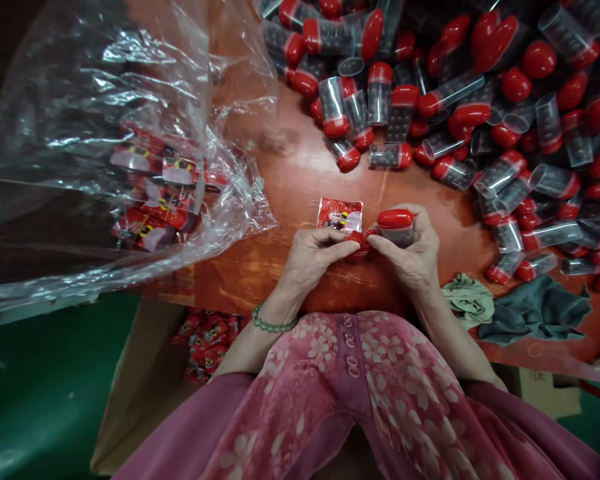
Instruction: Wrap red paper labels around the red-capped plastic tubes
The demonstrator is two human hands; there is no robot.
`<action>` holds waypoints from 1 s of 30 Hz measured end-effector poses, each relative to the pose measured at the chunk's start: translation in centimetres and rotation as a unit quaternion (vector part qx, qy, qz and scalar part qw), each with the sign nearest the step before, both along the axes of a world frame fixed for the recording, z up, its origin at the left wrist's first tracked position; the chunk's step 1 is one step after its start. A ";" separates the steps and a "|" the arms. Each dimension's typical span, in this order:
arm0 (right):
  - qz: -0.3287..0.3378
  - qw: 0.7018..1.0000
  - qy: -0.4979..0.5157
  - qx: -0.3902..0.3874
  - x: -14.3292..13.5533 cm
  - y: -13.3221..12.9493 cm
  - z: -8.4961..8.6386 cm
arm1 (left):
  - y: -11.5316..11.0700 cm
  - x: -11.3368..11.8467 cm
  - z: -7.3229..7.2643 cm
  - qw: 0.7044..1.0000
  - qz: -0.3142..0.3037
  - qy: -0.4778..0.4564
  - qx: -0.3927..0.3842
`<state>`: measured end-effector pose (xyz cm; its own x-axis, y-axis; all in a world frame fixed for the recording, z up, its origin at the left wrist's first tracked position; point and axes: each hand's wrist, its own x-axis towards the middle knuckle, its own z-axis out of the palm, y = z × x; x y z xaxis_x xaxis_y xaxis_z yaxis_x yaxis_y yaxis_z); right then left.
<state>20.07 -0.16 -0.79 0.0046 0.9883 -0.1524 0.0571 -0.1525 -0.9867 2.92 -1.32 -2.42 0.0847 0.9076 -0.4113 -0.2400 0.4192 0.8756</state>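
Both hands meet over the near part of the table. My left hand (316,257), with a green bead bracelet on its wrist, pinches a small red piece (357,241) between thumb and finger. The thumb of my right hand (414,257) touches the other side of that piece. Its fingers also hold a clear container with a red end (395,219), red end up. Just behind my left fingertips a flat red printed packet (339,215) lies on the orange-brown table (300,173). What the small red piece is cannot be made out.
Many clear containers with red ends (399,123) are heaped at the back and right. A clear plastic bag (170,80) with red packets is at the left. Cloths (533,310) lie right; below the table edge stands a cardboard box (145,373) with red packets.
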 end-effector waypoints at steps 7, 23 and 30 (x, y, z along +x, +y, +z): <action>0.019 1.000 -0.001 -0.013 0.5 -0.2 -0.9 | 0.3 0.2 0.1 1.000 0.002 0.006 0.017; 0.017 0.998 0.033 0.059 -0.5 0.2 -0.9 | -0.2 -0.2 -0.3 1.000 -0.001 0.001 0.020; 0.035 0.998 0.047 0.022 -0.7 -0.2 -0.3 | -0.4 -0.4 -0.4 0.999 0.029 -0.001 0.029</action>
<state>19.38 -0.33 -1.12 -0.0763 0.9916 -0.1046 -0.0277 -0.1070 -0.9939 2.53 -1.69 -2.79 0.0319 0.9330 -0.3583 -0.2632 0.3537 0.8976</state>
